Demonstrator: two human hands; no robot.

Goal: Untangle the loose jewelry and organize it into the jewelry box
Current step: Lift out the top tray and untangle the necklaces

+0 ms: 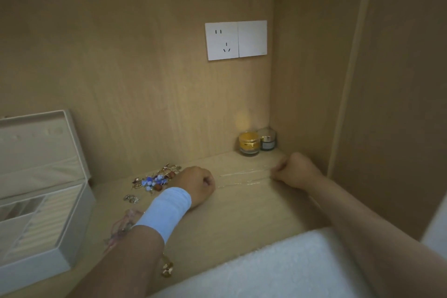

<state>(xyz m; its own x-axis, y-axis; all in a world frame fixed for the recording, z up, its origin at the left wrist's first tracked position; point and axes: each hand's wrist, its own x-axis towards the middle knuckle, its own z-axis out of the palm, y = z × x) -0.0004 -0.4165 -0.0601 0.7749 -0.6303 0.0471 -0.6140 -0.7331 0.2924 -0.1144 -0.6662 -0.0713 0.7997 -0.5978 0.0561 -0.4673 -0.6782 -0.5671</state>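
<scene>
Wooden shelf [242, 213] | left grip [198, 184], right grip [297, 169] each pinch blurred chain [242, 184] ends | jewelry box [77, 213] cropped left

Two hands, a left hand [197, 182] and a right hand [296, 169], are lying mid-frame, with one jewelry box [79, 213] at the left edge, one jewelry heap [154, 180], one thin chain [244, 178], two jars, a gold jar [249, 144] and a dark jar [268, 141], and two wall plates, a socket [221, 41] and a blank plate [252, 38].

White socket plate [236, 40] on tan wooden alcove wall [121, 55].
</scene>
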